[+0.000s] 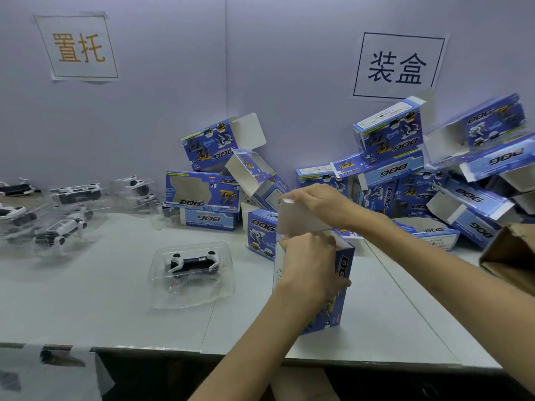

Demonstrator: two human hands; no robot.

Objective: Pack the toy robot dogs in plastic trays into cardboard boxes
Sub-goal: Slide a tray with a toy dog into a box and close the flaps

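Here, box [344,287] upright btwn hands [307,264] [315,201], trayed dog [192,261] to L

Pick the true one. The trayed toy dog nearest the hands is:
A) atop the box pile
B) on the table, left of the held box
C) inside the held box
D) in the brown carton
B: the trayed toy dog lies on the table left of the held box.

Left grip [307,267] curled, clasping; right grip [315,202] above, pinching; forearms extended.

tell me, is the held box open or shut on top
Open: the box has its white top flap raised in the right hand, not tucked in.
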